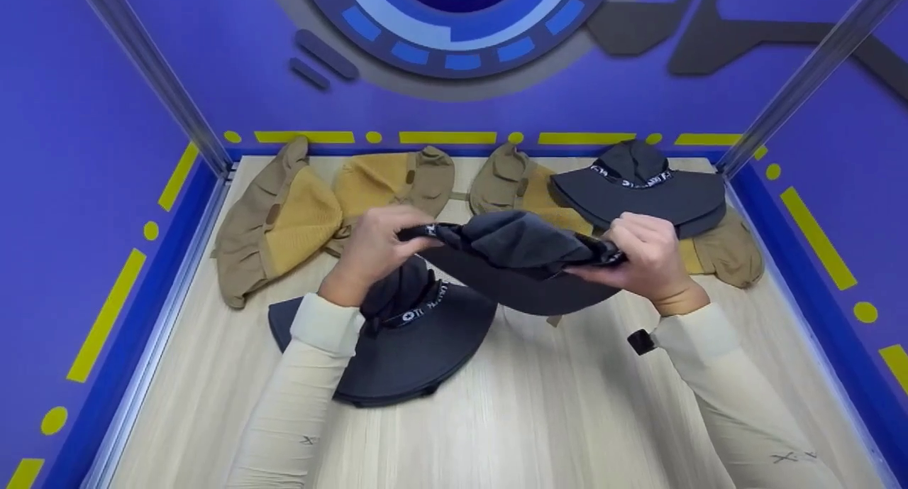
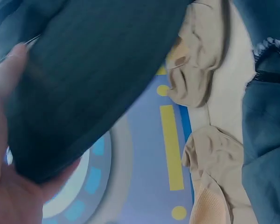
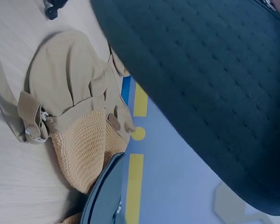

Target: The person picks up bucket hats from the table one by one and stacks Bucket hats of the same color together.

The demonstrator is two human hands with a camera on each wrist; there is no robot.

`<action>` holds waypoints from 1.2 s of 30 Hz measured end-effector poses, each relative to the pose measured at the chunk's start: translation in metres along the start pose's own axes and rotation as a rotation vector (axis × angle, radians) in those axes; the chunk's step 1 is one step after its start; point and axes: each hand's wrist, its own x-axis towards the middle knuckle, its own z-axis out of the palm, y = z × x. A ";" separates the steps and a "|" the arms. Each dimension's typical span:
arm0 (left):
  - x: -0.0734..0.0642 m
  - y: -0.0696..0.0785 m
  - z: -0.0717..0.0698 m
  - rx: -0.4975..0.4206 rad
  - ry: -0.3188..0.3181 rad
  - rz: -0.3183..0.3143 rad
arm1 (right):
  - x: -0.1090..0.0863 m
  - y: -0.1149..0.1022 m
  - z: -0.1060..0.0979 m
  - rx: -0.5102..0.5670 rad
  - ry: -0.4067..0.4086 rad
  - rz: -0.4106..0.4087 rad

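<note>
The black hat is gripped between curled left fingers and right fingers in the head view, its brim is held by the former in the left wrist view, and in the right one even tension seems best kept.

Walled work booth, probably a staged set, printed purple panels, metal corner posts, wood-grain tabletop

The left hand and right hand grip opposite ends of 1 black hat, held above a wood-grain tabletop. A 2nd black hat lies on it, partly hidden by the left sleeve. Behind, tan-and-yellow hats lie near a blue wall, with a 3rd black hat overlapping those at the right.
</note>
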 end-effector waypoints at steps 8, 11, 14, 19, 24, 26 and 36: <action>-0.017 -0.003 -0.002 -0.394 0.146 -0.093 | 0.002 -0.003 -0.004 0.030 0.043 0.033; -0.024 -0.001 0.003 -0.653 0.290 -0.211 | 0.004 -0.007 -0.003 0.052 0.082 0.052; -0.030 0.004 0.011 -0.865 0.375 -0.285 | 0.006 -0.010 -0.002 0.061 0.105 0.069; -0.032 0.017 0.024 -1.048 0.471 -0.312 | 0.007 -0.015 -0.002 0.037 0.098 0.086; -0.031 0.026 0.026 -1.081 0.586 -0.272 | 0.007 -0.015 -0.006 0.017 0.090 0.106; -0.031 0.027 0.023 -1.107 0.604 -0.250 | 0.006 -0.014 -0.009 0.002 0.096 0.139; -0.034 0.025 0.008 -1.205 0.690 -0.211 | -0.014 -0.020 -0.012 1.033 0.392 0.790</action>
